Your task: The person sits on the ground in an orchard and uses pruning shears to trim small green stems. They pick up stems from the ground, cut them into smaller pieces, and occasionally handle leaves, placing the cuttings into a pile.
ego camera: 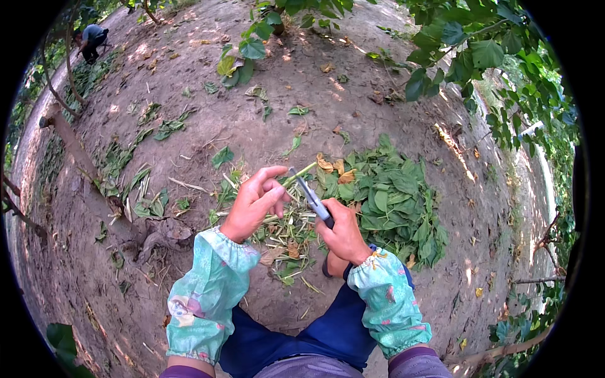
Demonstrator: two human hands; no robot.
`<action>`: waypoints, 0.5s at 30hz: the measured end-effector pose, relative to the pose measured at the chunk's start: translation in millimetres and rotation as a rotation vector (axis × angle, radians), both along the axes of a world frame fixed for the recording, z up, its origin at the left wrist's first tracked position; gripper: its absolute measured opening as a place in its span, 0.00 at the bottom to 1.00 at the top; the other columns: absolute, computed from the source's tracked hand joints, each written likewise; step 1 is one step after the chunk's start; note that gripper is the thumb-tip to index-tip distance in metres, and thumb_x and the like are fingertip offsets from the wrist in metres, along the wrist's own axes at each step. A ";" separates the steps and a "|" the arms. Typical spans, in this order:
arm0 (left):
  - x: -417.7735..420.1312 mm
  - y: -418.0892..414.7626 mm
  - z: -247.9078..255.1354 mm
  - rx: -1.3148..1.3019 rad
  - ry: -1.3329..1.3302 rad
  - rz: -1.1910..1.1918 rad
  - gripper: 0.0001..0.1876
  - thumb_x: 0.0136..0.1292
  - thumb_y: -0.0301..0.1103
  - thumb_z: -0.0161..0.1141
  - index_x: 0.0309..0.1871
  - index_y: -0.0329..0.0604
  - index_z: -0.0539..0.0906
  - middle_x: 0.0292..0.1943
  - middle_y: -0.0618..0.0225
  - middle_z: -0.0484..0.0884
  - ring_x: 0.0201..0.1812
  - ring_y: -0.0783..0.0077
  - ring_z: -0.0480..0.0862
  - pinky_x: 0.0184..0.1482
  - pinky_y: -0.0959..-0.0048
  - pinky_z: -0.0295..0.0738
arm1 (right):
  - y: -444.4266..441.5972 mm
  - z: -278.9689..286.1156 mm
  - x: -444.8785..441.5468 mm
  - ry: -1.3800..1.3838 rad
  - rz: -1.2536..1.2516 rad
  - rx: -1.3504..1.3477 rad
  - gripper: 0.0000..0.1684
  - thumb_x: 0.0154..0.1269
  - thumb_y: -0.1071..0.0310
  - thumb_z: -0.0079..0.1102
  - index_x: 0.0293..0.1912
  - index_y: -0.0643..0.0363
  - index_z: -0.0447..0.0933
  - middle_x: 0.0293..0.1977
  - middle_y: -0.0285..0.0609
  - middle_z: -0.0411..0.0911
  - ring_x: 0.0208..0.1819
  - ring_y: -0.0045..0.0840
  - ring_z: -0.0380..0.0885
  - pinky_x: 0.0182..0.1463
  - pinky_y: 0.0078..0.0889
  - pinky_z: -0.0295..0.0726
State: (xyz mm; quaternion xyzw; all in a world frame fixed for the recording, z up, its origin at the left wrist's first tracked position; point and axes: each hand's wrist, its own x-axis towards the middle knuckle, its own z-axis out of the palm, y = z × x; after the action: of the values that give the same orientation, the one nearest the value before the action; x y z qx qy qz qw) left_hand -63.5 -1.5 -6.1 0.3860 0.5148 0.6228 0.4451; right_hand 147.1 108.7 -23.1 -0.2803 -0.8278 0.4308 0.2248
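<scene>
My left hand (260, 198) holds a short green stem (302, 174) near its fingertips, its free end pointing up and right. In my right hand (344, 231) is a pair of pruning shears (315, 201), dark at the handle end, with the blades against or just beside the stem; whether they touch cannot be told. Cut stem pieces (283, 236) lie scattered on the ground below both hands. To the right of them is a heap of large green leaves (397, 203), with a few dry orange-brown leaves (346, 176) at its upper left edge.
A tree trunk (78, 146) rises from gnarled roots (165, 236) at my left. Leafy branches (487, 52) hang at the upper right and top centre. A bare branch (515, 349) crosses the lower right. Another person (92, 42) bends over at the far upper left.
</scene>
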 end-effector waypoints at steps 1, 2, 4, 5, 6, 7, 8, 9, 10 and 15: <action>-0.5 -0.1 -3.0 -0.006 0.005 0.007 0.17 0.78 0.32 0.53 0.65 0.36 0.75 0.35 0.68 0.82 0.27 0.82 0.80 0.30 0.81 0.73 | 1.5 -0.2 0.5 -0.019 -0.014 -0.022 0.16 0.58 0.74 0.63 0.48 0.65 0.77 0.36 0.55 0.79 0.35 0.47 0.83 0.40 0.42 0.79; 0.1 0.4 -5.0 -0.015 0.011 0.016 0.14 0.78 0.31 0.53 0.61 0.35 0.76 0.34 0.69 0.82 0.27 0.83 0.79 0.29 0.81 0.73 | 4.2 0.0 1.6 -0.038 -0.028 -0.044 0.16 0.58 0.74 0.63 0.48 0.65 0.77 0.35 0.55 0.79 0.35 0.46 0.83 0.40 0.41 0.79; 2.6 1.7 -6.9 -0.037 0.021 0.038 0.09 0.78 0.29 0.54 0.53 0.34 0.79 0.31 0.72 0.80 0.26 0.84 0.78 0.29 0.81 0.74 | 6.5 2.5 2.7 -0.086 -0.042 -0.043 0.18 0.57 0.75 0.63 0.49 0.66 0.77 0.36 0.55 0.79 0.35 0.48 0.83 0.41 0.42 0.79; 3.5 2.9 -5.8 -0.038 0.024 0.040 0.08 0.78 0.29 0.54 0.52 0.34 0.79 0.30 0.73 0.80 0.26 0.84 0.78 0.29 0.81 0.74 | 6.6 0.7 2.1 -0.070 -0.025 0.004 0.18 0.57 0.75 0.63 0.49 0.66 0.77 0.37 0.55 0.79 0.36 0.49 0.82 0.42 0.43 0.79; 5.3 4.9 -4.1 -0.040 0.024 0.039 0.08 0.78 0.29 0.54 0.50 0.34 0.80 0.29 0.74 0.79 0.26 0.85 0.78 0.29 0.81 0.74 | 6.7 -2.5 2.5 -0.057 -0.010 0.052 0.19 0.57 0.75 0.63 0.49 0.66 0.77 0.38 0.55 0.79 0.37 0.50 0.82 0.43 0.44 0.79; 6.8 6.2 -3.6 -0.041 0.024 0.040 0.08 0.78 0.29 0.54 0.49 0.34 0.80 0.28 0.75 0.79 0.25 0.85 0.77 0.28 0.81 0.74 | 6.4 -4.0 2.6 -0.043 0.006 0.099 0.19 0.56 0.75 0.63 0.50 0.66 0.77 0.39 0.56 0.79 0.38 0.51 0.82 0.43 0.45 0.79; 8.2 7.2 -5.4 -0.034 0.031 0.040 0.08 0.78 0.29 0.54 0.49 0.34 0.80 0.28 0.75 0.78 0.25 0.85 0.77 0.28 0.81 0.74 | 5.7 -3.5 3.5 -0.053 0.023 0.106 0.20 0.56 0.76 0.62 0.50 0.66 0.77 0.39 0.56 0.78 0.40 0.51 0.81 0.44 0.46 0.79; 8.4 7.6 -7.2 -0.027 0.041 0.042 0.07 0.78 0.29 0.54 0.48 0.34 0.79 0.27 0.75 0.78 0.25 0.85 0.77 0.28 0.81 0.74 | 4.2 0.8 2.8 -0.059 0.042 0.112 0.20 0.55 0.76 0.62 0.50 0.66 0.76 0.40 0.56 0.78 0.41 0.52 0.81 0.45 0.48 0.78; 8.3 7.5 -8.3 -0.020 0.051 0.044 0.07 0.78 0.29 0.54 0.48 0.34 0.79 0.27 0.75 0.78 0.25 0.85 0.77 0.27 0.81 0.74 | 3.0 4.3 2.1 -0.066 0.062 0.119 0.21 0.55 0.76 0.62 0.50 0.66 0.76 0.41 0.56 0.78 0.42 0.53 0.81 0.45 0.49 0.78; 9.4 6.3 -10.2 -0.027 0.052 0.035 0.07 0.78 0.30 0.53 0.44 0.36 0.78 0.27 0.75 0.77 0.24 0.85 0.76 0.26 0.80 0.73 | 1.6 9.5 1.7 -0.114 0.080 0.137 0.22 0.53 0.77 0.62 0.50 0.65 0.76 0.42 0.55 0.77 0.43 0.55 0.80 0.45 0.51 0.77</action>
State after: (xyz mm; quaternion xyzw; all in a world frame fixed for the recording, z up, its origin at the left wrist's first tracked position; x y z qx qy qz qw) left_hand -54.1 4.9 -16.3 0.3868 0.5414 0.6132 0.4257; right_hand 148.8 110.3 -13.6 -0.2548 -0.8775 0.3651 0.1786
